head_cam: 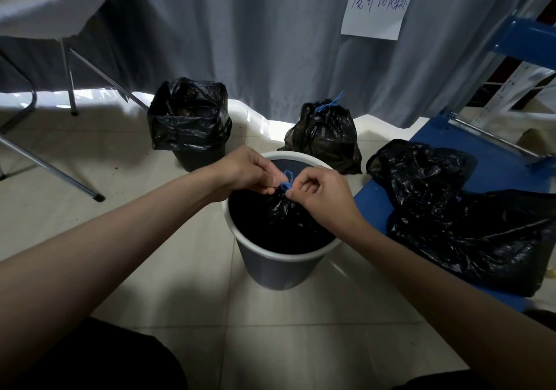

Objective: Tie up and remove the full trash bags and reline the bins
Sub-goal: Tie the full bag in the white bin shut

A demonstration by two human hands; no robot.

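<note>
Over the white-rimmed bin (279, 257) on the tiled floor, the left hand (246, 170) and right hand (323, 192) each pinch the blue drawstring (287, 180) at the gathered neck of the black bag (288, 212) sitting inside it.

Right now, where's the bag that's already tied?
In the head view, the tied bag sits on the floor right of centre, before the curtain, just behind the white-rimmed bin.
</note>
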